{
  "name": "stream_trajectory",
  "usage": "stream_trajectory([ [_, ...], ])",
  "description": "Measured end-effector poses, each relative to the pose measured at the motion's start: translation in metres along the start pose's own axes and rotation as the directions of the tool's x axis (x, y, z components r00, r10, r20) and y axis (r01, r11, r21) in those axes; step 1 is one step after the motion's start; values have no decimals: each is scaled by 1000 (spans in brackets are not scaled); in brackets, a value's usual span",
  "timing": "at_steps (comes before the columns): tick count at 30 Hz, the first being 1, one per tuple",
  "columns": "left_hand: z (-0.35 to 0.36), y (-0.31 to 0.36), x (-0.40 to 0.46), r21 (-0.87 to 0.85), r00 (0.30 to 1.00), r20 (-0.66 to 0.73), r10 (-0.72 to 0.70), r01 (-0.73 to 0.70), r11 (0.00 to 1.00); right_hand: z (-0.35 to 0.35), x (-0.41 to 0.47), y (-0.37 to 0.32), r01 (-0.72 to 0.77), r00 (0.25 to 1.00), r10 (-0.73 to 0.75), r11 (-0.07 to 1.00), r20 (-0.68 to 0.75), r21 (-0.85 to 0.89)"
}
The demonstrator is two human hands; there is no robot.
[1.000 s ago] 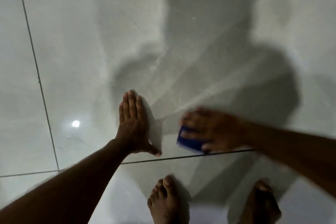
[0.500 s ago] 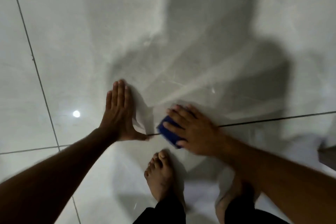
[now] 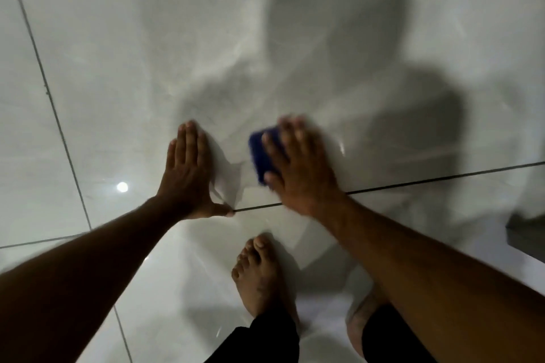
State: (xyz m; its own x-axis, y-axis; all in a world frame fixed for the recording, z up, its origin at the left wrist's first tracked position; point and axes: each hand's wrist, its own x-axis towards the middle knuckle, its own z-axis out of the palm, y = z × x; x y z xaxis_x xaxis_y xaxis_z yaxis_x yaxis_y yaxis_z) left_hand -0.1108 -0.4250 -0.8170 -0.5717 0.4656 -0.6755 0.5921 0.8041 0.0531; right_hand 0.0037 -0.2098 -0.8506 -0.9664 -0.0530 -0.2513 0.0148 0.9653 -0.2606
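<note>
A thin slanting grout seam (image 3: 47,88) runs down the far left of the glossy pale grey tiles (image 3: 118,68), well left of the start of the dark horizontal grout line (image 3: 442,178); a small round white light reflection (image 3: 122,186) sits on the tile just above the level of that line; the left hand (image 3: 188,174) lies flat on the tile directly above the line's left end, fingers straight and together, holding nothing, thumb stretched out so that its tip touches the line; just beside it, also above the line, is the dark blue rectangular pad (image 3: 259,153), pressed against the tile; the right hand (image 3: 298,168) covers the pad's right part, fingers spread over its top and thumb against its lower edge, clamped on it, though the fingertips are blurred; below the line a bare left foot (image 3: 259,274) stands on the tiles, with a black trouser hem (image 3: 265,336) over its heel; the right foot (image 3: 361,321) shows only partly behind the right forearm; at the far right edge, below the line, is a dark grey block (image 3: 526,233), too cut off to tell what it is.
</note>
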Motion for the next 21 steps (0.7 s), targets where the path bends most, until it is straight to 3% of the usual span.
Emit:
stream_trajectory([
  [1, 0, -1, 0, -3, 1000, -1, 2, -2, 1000, 1, -22, 4, 250, 962, -246, 968, 118, -25],
  [2, -1, -1, -1, -8, 1000, 0, -1, 1, 1000, -1, -39, 26, 452, 873, -438, 892, 213, -22],
  [3, 0, -2, -2, -14, 1000, -3, -6, 5, 1000, -4, -51, 58, 566, 805, -546, 824, 234, -22],
  [4, 0, -1, -1, -20, 1000, -7, -6, 6, 1000, -14, -55, 97, 585, 792, -560, 810, 241, -40],
  [6, 2, -1, 0, -22, 1000, -8, -8, 8, 1000, -33, -52, 183, 403, 906, -377, 908, 194, -118],
  [7, 2, 0, 0, -18, 1000, -6, -12, 12, 1000, -46, -48, 222, 188, 974, -165, 971, 153, -150],
  [8, 3, 0, 1, -12, 1000, -6, -16, 16, 1000, -58, -46, 251, -96, 986, 115, 983, 118, -159],
  [9, 3, 0, 2, -9, 1000, -8, -18, 18, 1000, -64, -47, 266, -399, 912, 408, 908, 51, -131],
  [10, 4, 1, 2, -7, 1000, -7, -20, 20, 1000, -62, -52, 268, -668, 744, 668, 744, 0, -29],
  [11, 4, 1, 2, -4, 1000, -2, -20, 20, 1000, -58, -55, 255, -831, 550, 835, 550, -23, 84],
  [12, 3, 2, 3, 3, 1000, 3, -20, 20, 1000, -50, -58, 232, -902, 402, 915, 399, -15, 166],
  [13, 4, 2, 3, 9, 1000, 4, -24, 24, 1000, -37, -62, 200, -924, 316, 949, 310, -8, 223],
  [15, 4, 0, 4, 20, 1000, 1, -30, 30, 999, -13, -60, 122, -928, 243, 969, 218, 47, 302],
  [17, 4, 1, 4, 34, 1000, -7, -26, 26, 999, 2, -55, 37, -926, 238, 961, 181, 141, 331],
  [21, 2, 5, -5, 27, 998, -63, -32, 34, 999, 2, -30, -96, -899, 380, 863, 260, 332, 352],
])
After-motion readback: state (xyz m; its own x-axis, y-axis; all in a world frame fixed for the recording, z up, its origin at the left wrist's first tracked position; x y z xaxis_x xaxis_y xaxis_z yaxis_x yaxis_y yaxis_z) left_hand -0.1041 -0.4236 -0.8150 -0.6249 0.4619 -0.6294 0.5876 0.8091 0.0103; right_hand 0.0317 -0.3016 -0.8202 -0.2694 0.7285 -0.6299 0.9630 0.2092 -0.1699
